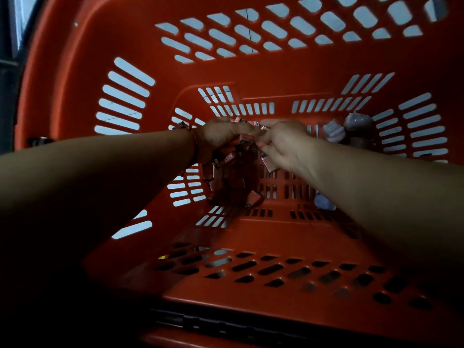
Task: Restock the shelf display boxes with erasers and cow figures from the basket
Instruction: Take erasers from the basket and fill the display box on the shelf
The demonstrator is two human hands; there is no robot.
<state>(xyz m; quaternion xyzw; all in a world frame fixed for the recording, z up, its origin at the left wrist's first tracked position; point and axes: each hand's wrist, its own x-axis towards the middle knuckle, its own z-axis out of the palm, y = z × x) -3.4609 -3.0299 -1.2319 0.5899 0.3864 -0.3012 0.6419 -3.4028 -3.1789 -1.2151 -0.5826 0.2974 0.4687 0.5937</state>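
Over the eraser pile (233,183), left hand (221,134) and right hand (285,145) seemingly pinch erasers (270,165).

The basket (276,71) is moulded red plastic, smooth with a dull sheen. On the basket's floor the erasers (233,179) wear glossy, light-catching wrappers. Near the basket's right wall the cow figures (334,131) look pale, smooth and matt, like plastic.

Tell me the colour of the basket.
The basket is orange-red, seen best in the head view.
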